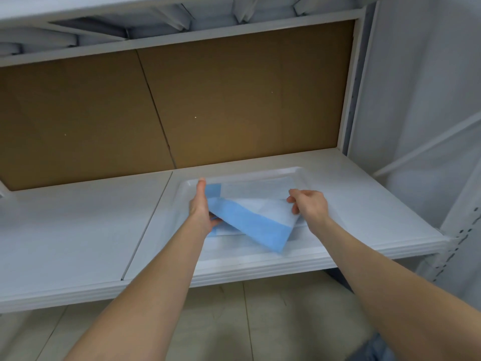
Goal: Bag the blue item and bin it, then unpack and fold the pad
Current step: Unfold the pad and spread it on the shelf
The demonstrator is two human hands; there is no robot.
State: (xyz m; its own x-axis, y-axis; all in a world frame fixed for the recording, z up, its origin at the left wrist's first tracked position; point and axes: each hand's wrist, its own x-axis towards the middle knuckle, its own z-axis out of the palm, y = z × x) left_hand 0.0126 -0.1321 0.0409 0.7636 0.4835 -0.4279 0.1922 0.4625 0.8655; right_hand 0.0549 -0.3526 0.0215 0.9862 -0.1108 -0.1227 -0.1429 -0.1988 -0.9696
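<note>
A blue-and-white pad (256, 221) lies partly folded over in a shallow white tray (307, 178) on the white shelf. One flap is lifted and slants across the tray, its blue band facing up. My left hand (201, 207) grips the pad's left edge, thumb pointing up along it and fingers underneath. My right hand (308, 204) pinches the flap's upper right corner. Another layer of the pad lies flat beneath the flap, its blue edge showing at the back left of the tray.
The tray sits on the right half of a white shelf (78, 230). A brown board (234, 100) forms the back wall, and another shelf runs above. A white upright post (453, 246) stands at the right. Tiled floor (234, 321) lies below.
</note>
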